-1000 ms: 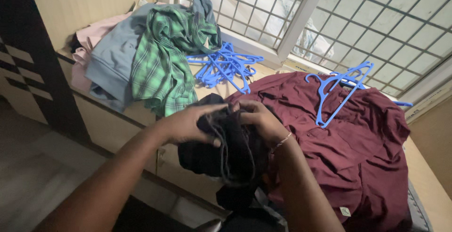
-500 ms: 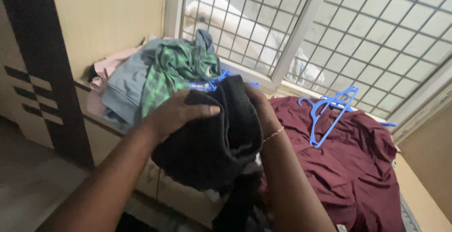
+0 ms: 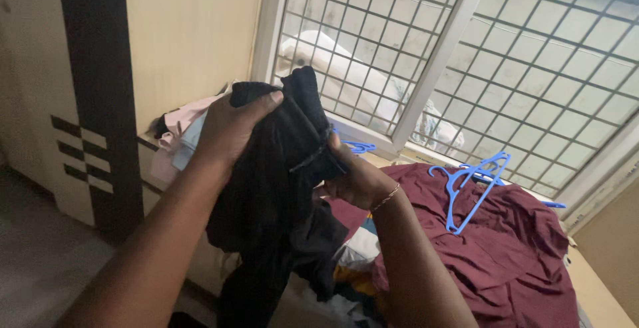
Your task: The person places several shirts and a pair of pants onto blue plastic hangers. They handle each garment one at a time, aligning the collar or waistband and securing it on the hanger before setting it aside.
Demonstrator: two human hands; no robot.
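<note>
Both hands are clamped on a black garment (image 3: 273, 188): the left hand (image 3: 229, 128) grips its upper edge, thumb pressed over the top of the bunched cloth, and the right hand (image 3: 353, 178) closes around a fold on the other side, with a thin bracelet (image 3: 386, 198) at the wrist. The garment is held up in the air in front of the window grille (image 3: 479, 68), clear of the counter (image 3: 599, 288), and its loose lower part hangs down between the 2 forearms toward the bottom edge of the view

A maroon garment (image 3: 506, 248) lies spread over the right part of the counter, below the window, with a blue hanger (image 3: 469, 185) resting on top of it near its far edge. Another blue hanger (image 3: 359, 146) shows just behind the right hand, partly hidden by the black cloth. At the left end of the counter, against the wall, a small heap of pink and pale blue clothes (image 3: 176, 135) sits behind the left hand. A cream wardrobe (image 3: 100, 101) with a dark vertical stripe stands on the far left. More crumpled cloth, white and yellow, lies under the right forearm at the counter's near edge
</note>
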